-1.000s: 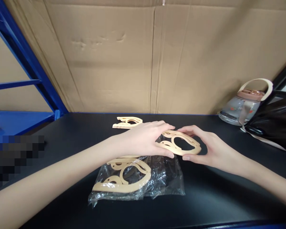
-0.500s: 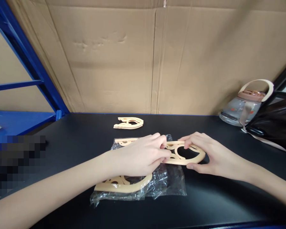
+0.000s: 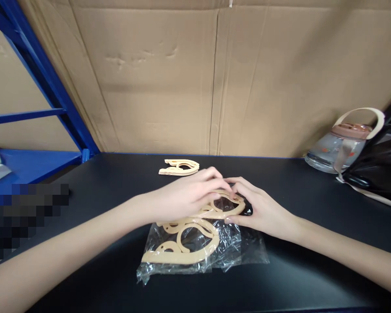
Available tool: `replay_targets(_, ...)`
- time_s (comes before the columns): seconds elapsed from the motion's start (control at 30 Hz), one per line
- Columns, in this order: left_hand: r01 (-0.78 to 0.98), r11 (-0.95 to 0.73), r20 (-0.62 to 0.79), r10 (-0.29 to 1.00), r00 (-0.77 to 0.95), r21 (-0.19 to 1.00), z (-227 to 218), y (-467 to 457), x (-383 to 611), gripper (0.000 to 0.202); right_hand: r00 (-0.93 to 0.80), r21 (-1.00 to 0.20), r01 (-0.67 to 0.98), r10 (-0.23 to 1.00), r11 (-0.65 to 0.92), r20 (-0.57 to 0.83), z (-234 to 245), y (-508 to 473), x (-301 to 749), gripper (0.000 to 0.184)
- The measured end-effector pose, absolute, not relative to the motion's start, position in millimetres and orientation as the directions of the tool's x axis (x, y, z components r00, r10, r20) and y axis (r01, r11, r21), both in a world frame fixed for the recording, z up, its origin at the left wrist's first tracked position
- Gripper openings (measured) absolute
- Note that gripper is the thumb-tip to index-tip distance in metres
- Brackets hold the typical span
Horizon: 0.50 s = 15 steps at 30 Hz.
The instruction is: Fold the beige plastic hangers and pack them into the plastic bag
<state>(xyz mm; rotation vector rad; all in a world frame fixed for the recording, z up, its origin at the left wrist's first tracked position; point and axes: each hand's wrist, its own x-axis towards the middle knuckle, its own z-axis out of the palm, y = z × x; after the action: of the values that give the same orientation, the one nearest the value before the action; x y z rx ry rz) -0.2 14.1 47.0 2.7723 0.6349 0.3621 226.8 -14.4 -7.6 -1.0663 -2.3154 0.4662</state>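
A beige folding hanger (image 3: 237,209) lies at the top of a clear plastic bag (image 3: 230,250). Around its curved end are the fingers and thumb of my right hand (image 3: 259,206), closed on it. Over the same hanger reaches my left hand (image 3: 195,193), its fingers stretched out and apart, hiding the hanger's other end. Whether the plastic covers this hanger fully, I cannot tell. Inside the bag, nearer to me, a second folding hanger (image 3: 213,248) shows through the film. Another folded hanger (image 3: 179,171) rests on the black table (image 3: 124,178) beyond my left hand.
At the back right stands a clear water bottle (image 3: 348,145) with a pinkish lid and pale handle, beside a shiny black bag (image 3: 378,165) with a strap. A cardboard wall (image 3: 156,87) closes off the back. Blue shelving (image 3: 48,82) stands at the left.
The hanger in my right hand has moved left over the bag, under my left hand. My left fingers have gone from pinching it to stretched out. The view has shifted slightly.
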Motion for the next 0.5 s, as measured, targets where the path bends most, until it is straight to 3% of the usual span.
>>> replay_targets(0.2,0.585,-0.716,0.067,0.653,0.755,0.38,21,35,-57,0.038,-0.471,-0.563,0.613,0.829,0.554,0.302,-12,-11,219,0.042)
replay_targets(0.5,0.491,-0.726,0.157,0.623,0.766,0.482,-3,39,-55,0.038,-0.517,-0.56,0.593,0.807,0.579,0.286,-10,-4,205,0.073)
